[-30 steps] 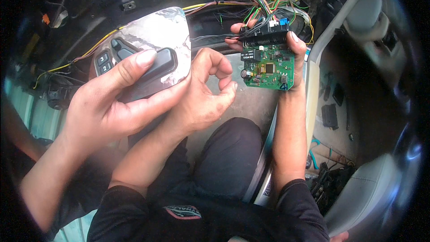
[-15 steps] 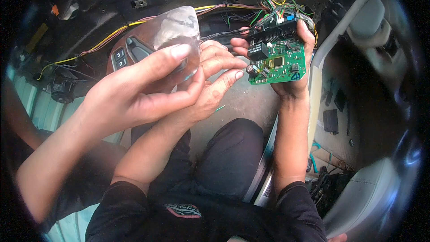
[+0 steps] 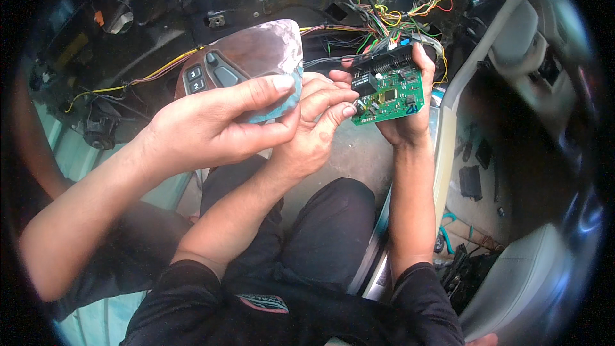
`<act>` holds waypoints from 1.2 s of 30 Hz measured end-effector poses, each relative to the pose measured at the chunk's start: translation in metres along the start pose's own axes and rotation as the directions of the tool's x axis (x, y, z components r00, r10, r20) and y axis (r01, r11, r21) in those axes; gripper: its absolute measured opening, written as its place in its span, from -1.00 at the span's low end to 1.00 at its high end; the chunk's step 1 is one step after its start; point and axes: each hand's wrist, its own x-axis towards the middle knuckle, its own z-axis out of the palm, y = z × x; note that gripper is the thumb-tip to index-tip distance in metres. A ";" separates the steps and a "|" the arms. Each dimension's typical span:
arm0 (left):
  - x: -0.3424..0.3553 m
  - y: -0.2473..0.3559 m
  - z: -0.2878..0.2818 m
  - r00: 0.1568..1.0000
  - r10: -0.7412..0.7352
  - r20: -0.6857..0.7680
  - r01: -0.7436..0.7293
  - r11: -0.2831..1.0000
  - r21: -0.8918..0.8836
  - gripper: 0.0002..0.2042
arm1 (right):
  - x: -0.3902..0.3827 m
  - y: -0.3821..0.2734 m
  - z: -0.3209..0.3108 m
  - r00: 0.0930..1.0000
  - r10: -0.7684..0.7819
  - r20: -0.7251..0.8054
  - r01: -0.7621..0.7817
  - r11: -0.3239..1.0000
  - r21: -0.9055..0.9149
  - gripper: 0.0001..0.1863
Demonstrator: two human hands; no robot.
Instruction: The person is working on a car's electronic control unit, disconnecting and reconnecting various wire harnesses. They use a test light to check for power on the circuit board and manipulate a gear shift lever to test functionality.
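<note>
My right hand (image 3: pixel 415 115) grips a green circuit board (image 3: pixel 400 96) with a black connector strip (image 3: pixel 387 57), thumb along its right edge and fingers behind. A bundle of coloured wires (image 3: pixel 391 22) runs to the connectors. My left hand (image 3: pixel 311 141) has curled fingertips at the board's left edge, by small components; whatever they pinch is too small to make out. Left of these, another person's hand (image 3: pixel 211 122) holds a wood-look panel (image 3: pixel 256 48) with grey switches and numbered buttons (image 3: pixel 195 77); that hand partly hides the panel's lower edge.
A dark metal panel (image 3: pixel 160 32) with wiring fills the top. At right are a grey door trim (image 3: pixel 512 32), a pale sill (image 3: pixel 442 134), a grey seat (image 3: pixel 525 282) and scattered tools (image 3: pixel 448 227). The co-worker's dark-clothed leg (image 3: pixel 134 243) is at left.
My left hand has moved right and up to the board's edge, its fingers extending toward components. The other person's hand and panel have shifted right. The board tilted slightly.
</note>
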 end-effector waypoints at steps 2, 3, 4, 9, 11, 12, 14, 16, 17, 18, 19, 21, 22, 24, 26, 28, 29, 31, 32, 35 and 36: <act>-0.002 -0.002 -0.001 1.000 -0.005 -0.012 0.005 1.000 0.009 -0.89 | 0.001 0.004 0.002 1.000 0.012 0.001 -0.012 1.000 0.002 -0.28; -0.003 -0.002 -0.003 1.000 -0.006 -0.016 0.006 1.000 0.017 -0.89 | 0.002 0.007 0.002 1.000 0.013 -0.001 -0.013 1.000 0.005 -0.29; -0.004 -0.006 0.005 1.000 -0.009 -0.015 0.009 1.000 -0.012 -0.89 | 0.001 0.005 -0.004 1.000 0.005 -0.023 -0.005 1.000 -0.014 -0.29; -0.004 -0.007 0.004 1.000 -0.026 -0.006 0.026 0.999 -0.021 -0.88 | 0.001 0.005 -0.004 1.000 0.021 -0.002 -0.021 1.000 -0.004 -0.30; -0.006 -0.009 0.007 0.999 -0.050 0.008 0.051 0.997 -0.063 -0.86 | 0.001 0.005 -0.006 1.000 0.005 -0.017 -0.005 1.000 -0.004 -0.31; -0.006 -0.009 0.007 0.998 -0.060 0.017 0.061 0.995 -0.083 -0.85 | 0.001 0.004 -0.006 1.000 -0.003 -0.024 0.003 1.000 -0.004 -0.31; -0.007 -0.010 0.007 0.995 -0.086 0.042 0.089 0.992 -0.085 -0.84 | 0.002 0.006 -0.009 1.000 0.000 -0.030 0.000 1.000 0.000 -0.31; -0.008 -0.010 0.006 0.994 -0.090 0.062 0.095 0.993 -0.073 -0.84 | 0.003 0.007 -0.011 1.000 -0.004 -0.025 0.004 1.000 -0.001 -0.32; -0.007 -0.011 0.005 0.994 -0.082 0.070 0.086 0.994 -0.063 -0.84 | 0.003 0.007 -0.012 1.000 -0.010 -0.017 0.010 1.000 -0.004 -0.32; -0.007 -0.012 0.004 0.994 -0.073 0.078 0.077 0.996 -0.051 -0.84 | 0.004 0.007 -0.012 1.000 -0.015 -0.009 0.015 1.000 -0.007 -0.32; -0.007 -0.012 0.005 0.995 -0.058 0.081 0.061 0.997 -0.041 -0.83 | 0.004 0.006 -0.014 1.000 -0.008 -0.007 0.007 1.000 -0.008 -0.33; -0.007 -0.013 0.007 0.996 -0.027 0.085 0.029 0.999 -0.020 -0.80 | 0.003 0.005 -0.018 1.000 0.007 -0.004 -0.007 1.000 -0.008 -0.35; -0.006 -0.012 0.006 0.996 -0.027 0.087 0.028 1.000 -0.010 -0.79 | 0.003 0.005 -0.018 1.000 0.005 -0.002 -0.005 1.000 -0.018 -0.36; -0.004 -0.008 0.005 0.996 -0.025 0.091 0.025 1.000 0.009 -0.77 | 0.003 0.006 -0.017 1.000 0.000 0.001 0.000 0.999 -0.038 -0.39; -0.005 -0.008 0.005 0.997 -0.035 0.065 0.037 0.999 -0.028 -0.76 | 0.003 0.008 -0.014 1.000 -0.024 -0.012 0.024 0.999 -0.043 -0.41; -0.006 -0.009 0.006 0.997 -0.048 0.056 0.051 0.998 -0.045 -0.75 | 0.003 0.008 -0.014 0.999 -0.039 -0.004 0.038 0.998 -0.056 -0.41; -0.006 -0.010 0.007 0.997 -0.056 0.059 0.059 0.997 -0.042 -0.75 | 0.003 0.008 -0.014 0.999 -0.046 -0.011 0.045 0.997 -0.064 -0.41; -0.006 -0.010 0.009 0.995 -0.078 0.059 0.081 0.995 -0.050 -0.76 | 0.003 0.010 -0.013 0.998 -0.060 -0.024 0.057 0.995 -0.080 -0.41; -0.006 -0.009 0.010 0.994 -0.092 0.055 0.095 0.994 -0.059 -0.76 | 0.002 0.010 -0.013 0.998 -0.056 -0.020 0.055 0.995 -0.080 -0.41; -0.005 -0.007 0.009 0.996 -0.065 0.054 0.067 0.997 -0.041 -0.80 | 0.001 0.009 -0.012 0.998 -0.059 -0.002 0.058 0.994 -0.088 -0.42; -0.005 -0.006 0.006 0.998 -0.044 0.055 0.045 0.999 -0.023 -0.82 | 0.002 0.011 -0.010 0.998 -0.067 0.008 0.068 0.993 -0.095 -0.42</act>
